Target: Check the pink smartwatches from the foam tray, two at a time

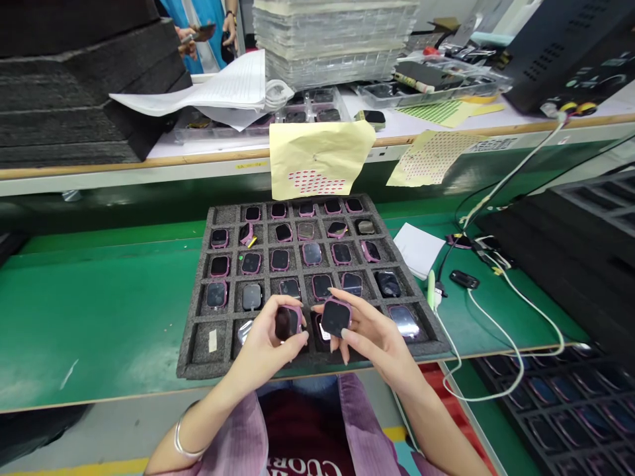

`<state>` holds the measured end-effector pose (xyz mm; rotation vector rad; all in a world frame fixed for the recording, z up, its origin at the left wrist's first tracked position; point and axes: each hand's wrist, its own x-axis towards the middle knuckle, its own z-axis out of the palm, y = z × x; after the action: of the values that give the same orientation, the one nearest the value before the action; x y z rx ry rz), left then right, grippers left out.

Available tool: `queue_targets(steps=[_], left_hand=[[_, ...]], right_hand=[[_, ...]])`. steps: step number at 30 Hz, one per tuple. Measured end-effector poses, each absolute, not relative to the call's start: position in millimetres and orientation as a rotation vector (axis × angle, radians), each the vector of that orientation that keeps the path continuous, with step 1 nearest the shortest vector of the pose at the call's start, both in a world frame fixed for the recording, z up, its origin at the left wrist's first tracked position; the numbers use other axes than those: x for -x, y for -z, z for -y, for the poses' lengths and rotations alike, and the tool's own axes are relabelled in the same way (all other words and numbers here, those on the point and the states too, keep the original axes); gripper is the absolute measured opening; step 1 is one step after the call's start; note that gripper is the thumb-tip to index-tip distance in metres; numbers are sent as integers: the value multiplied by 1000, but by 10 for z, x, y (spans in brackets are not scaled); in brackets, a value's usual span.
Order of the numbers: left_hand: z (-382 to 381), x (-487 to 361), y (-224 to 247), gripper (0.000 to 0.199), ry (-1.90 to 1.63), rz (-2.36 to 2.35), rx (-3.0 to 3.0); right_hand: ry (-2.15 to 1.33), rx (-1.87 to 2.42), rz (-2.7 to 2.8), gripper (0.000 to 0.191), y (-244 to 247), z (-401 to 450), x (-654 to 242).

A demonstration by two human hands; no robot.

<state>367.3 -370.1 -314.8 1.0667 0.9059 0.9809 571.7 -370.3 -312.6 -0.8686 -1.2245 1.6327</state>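
My left hand [275, 330] is closed round a smartwatch case [288, 322] with a dark screen and a pinkish-purple frame. Its thumb presses the lower edge. In my right hand [364, 327] is a second smartwatch case [336, 317] of the same colour, its dark screen tilted up, held between thumb and fingers. Both hands are above the front row of a grey foam tray [198, 357]. Most compartments hold similar strapless watch cases, such as a watch case [312, 253] near the middle. The front left compartment holds a small pale strip [213, 340].
Right of the tray lie white paper [419, 250], a black charger [464, 279] and white cables [501, 390]. A shelf [198, 157] behind carries stacked clear trays [332, 43], black foam blocks [74, 86] and sticker sheets [317, 155]. Another person's hands [229, 30] appear beyond.
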Motion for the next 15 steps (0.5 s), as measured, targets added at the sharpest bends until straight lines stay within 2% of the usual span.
queue_targets(steps=[5, 15], left_hand=[[3716, -3666, 3225, 18, -986, -986, -1228], [3764, -3692, 3136, 22, -915, -924, -1131]], right_hand=[[-1695, 794, 1124, 30, 3170, 3683, -5660], [-1775, 726, 1045, 40, 3169, 3676, -5588]])
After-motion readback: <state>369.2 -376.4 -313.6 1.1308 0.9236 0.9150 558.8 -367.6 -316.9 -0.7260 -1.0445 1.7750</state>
